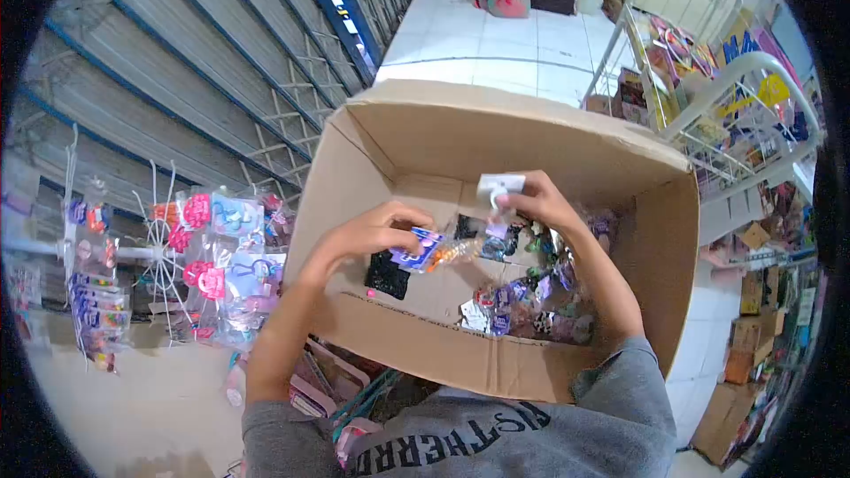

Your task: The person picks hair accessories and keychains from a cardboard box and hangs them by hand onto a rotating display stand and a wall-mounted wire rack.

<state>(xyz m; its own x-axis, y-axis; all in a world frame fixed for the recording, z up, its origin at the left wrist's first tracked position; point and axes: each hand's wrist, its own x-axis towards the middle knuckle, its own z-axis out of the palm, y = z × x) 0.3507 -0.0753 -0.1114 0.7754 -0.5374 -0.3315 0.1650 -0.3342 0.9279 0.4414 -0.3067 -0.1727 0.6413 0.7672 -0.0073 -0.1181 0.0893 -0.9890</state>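
Note:
Both hands are inside a large open cardboard box (416,327). My left hand (390,230) grips the purple header card of a small clear packet (434,250) with orange pieces in it. Pinched in my right hand (536,202) is a small packet with a white top card (500,184); its contents are blurred. Below my hands, several small plastic packets (522,301) lie heaped at the right of the box floor. A black packet (387,275) rests on the floor under my left hand.
At the left, packaged accessories (235,257) hang from a wire display rack (155,252) beside a metal folding gate (204,62). A white wire rack (735,133) with goods stands at the right. Farther back, a red basket (507,2) sits on the tiled floor.

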